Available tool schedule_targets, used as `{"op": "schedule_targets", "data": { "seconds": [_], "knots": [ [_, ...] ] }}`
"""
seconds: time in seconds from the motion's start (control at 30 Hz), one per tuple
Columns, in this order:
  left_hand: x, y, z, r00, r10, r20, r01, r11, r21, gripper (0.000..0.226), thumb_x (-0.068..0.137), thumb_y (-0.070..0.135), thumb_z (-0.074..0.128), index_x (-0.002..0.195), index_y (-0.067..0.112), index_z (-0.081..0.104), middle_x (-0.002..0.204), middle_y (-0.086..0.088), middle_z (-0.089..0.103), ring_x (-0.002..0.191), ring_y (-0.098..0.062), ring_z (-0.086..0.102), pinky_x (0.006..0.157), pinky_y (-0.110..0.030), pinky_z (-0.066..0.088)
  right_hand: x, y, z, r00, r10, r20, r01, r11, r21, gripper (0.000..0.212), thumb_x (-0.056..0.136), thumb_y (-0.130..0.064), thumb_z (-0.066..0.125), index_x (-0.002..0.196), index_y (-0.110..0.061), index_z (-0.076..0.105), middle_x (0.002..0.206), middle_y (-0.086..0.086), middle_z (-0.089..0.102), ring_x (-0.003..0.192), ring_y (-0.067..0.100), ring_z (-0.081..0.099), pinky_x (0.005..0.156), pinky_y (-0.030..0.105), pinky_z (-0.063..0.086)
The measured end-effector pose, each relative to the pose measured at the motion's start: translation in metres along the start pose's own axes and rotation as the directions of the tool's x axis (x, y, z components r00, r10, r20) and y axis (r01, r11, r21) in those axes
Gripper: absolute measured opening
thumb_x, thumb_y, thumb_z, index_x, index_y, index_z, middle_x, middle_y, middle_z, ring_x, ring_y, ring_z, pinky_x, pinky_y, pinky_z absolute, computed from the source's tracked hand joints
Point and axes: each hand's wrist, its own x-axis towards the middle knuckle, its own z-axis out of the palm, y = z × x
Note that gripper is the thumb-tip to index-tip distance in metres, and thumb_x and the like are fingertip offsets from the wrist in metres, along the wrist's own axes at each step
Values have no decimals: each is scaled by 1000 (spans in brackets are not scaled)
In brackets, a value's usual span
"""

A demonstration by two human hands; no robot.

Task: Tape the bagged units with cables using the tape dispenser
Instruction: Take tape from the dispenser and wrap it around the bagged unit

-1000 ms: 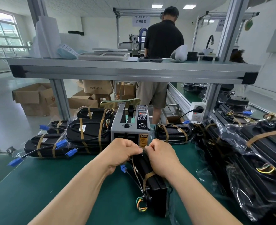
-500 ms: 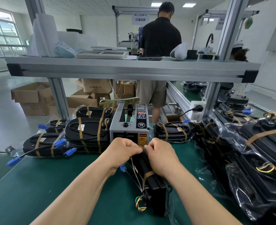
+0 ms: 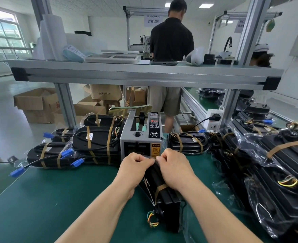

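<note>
A black bagged unit point(image 3: 165, 199) stands on edge on the green bench, one brown tape band round its middle and coloured wires at its near end. My left hand point(image 3: 133, 170) and my right hand point(image 3: 175, 171) grip its far end with curled fingers, meeting just in front of the grey tape dispenser point(image 3: 141, 137). Between the fingertips lies a thin strip, probably tape; the fingers hide most of it.
Taped units with blue connectors point(image 3: 71, 151) are stacked left of the dispenser, one more point(image 3: 188, 142) to its right. Bagged units point(image 3: 276, 172) pile up along the right. An aluminium shelf point(image 3: 144, 74) spans overhead. A person point(image 3: 171, 41) stands behind the bench.
Both hands stay at the unit's far end in front of the dispenser; the fingertips have drawn slightly closer together. The blue connector under my left hand is no longer visible.
</note>
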Motion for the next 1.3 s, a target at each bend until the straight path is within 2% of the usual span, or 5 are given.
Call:
{"op": "schedule_targets", "data": {
  "seconds": [0.43,0.73,1.03,1.17,1.3],
  "knots": [
    [7,-1,-20,957,-113,266,144,984,-101,17,84,19,78,89,16,63,60,6,54,44,-5,41,44,-19,36,-1,2,4,999,-20,-31,20,1000,15,27,99,-41,51,77,-27,50,84,-5,61,81,20,58,75,39,51],
    [-9,-3,-25,970,-132,207,177,960,-216,13,97,8,57,98,14,69,67,0,62,58,-10,53,53,-18,47,-7,-23,-3,985,-147,85,167,937,-308,50,75,-67,69,95,-26,46,92,-12,56,79,12,55,62,31,38],
    [-41,-15,-39,969,-64,239,103,983,-153,34,98,16,47,116,36,67,91,4,70,81,-13,56,75,-29,49,-22,-52,24,966,14,257,152,773,-616,50,100,-25,42,144,-6,28,140,13,45,125,33,54,90,40,45],
    [-56,-27,-47,984,-74,162,88,993,-83,27,100,27,49,125,30,60,99,8,67,77,-5,57,58,-15,46,-22,-51,9,961,50,273,124,803,-583,39,103,-27,40,137,-9,38,140,15,48,126,35,53,97,41,44],
    [-71,-45,-67,989,-144,40,147,987,-62,61,93,47,62,143,19,44,120,6,60,101,-8,59,87,-26,51,-26,-50,-12,909,-11,417,159,933,-322,52,106,-34,38,154,-15,30,160,8,35,146,24,35,117,31,28]
  ]
}}
